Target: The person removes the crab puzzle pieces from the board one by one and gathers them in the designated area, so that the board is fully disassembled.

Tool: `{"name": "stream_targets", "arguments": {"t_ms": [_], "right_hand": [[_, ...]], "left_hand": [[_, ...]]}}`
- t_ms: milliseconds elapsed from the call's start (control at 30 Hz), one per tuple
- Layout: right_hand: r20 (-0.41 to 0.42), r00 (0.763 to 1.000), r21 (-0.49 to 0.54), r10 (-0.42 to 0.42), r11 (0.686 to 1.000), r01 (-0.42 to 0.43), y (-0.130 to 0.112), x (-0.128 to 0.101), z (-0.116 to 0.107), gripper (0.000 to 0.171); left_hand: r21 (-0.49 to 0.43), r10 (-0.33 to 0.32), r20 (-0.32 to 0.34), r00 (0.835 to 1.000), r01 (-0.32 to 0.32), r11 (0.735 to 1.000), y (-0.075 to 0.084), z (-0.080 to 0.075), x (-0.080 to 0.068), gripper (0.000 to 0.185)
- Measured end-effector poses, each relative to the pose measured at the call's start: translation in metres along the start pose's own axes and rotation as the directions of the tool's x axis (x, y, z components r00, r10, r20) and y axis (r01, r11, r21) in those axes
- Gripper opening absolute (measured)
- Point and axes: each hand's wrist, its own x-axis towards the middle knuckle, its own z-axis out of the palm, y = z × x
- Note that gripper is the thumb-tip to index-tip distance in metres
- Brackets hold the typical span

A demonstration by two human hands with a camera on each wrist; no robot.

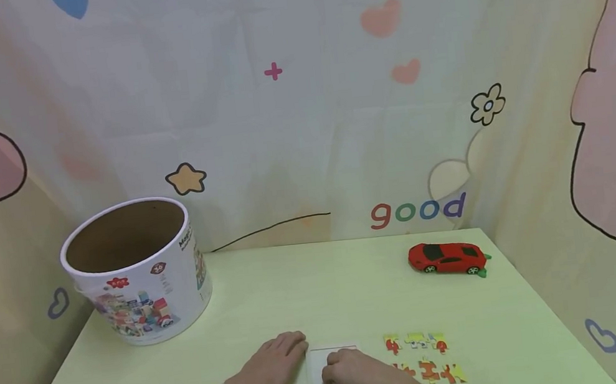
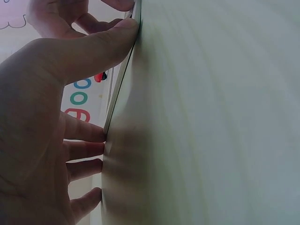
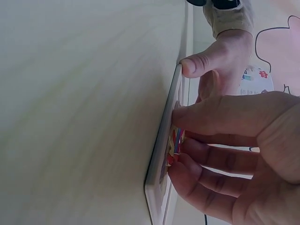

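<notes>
A flat white puzzle board (image 1: 317, 372) lies on the table near its front edge. My left hand (image 1: 273, 374) rests beside it with fingers spread, thumb and fingertips touching its left edge. Over the board, my right hand (image 1: 370, 379) has its fingers curled and pinches a colourful puzzle piece (image 3: 177, 140) against the board's surface. Most of that piece is hidden by the fingers, so its shape cannot be made out. To the right, loose yellow and red puzzle pieces (image 1: 429, 370) lie in two rows, partly behind the right hand.
A large white bucket (image 1: 145, 303) with toy pictures stands at the back left of the pale table (image 1: 274, 295). At the back right sits a red toy car (image 1: 447, 259), with small green bits by its rear. A printed curtain (image 1: 312, 129) hangs behind.
</notes>
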Motion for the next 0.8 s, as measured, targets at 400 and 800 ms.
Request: {"name": "stream_targets", "arguments": {"t_ms": [400, 800], "right_hand": [[0.024, 1.000, -0.006, -0.005, 1.000, 0.005, 0.0009, 0.0021, 0.0008, 0.012], [0.065, 0.997, 0.051, 0.035, 0.998, -0.039, 0.0018, 0.0027, -0.0011, 0.020]], "left_hand": [[-0.014, -0.012, 0.012, 1.000, 0.012, 1.000, 0.0005, -0.0009, -0.0006, 0.101], [-0.003, 0.009, -0.005, 1.000, -0.009, 1.000, -0.0017, -0.0002, -0.0024, 0.104]]}}
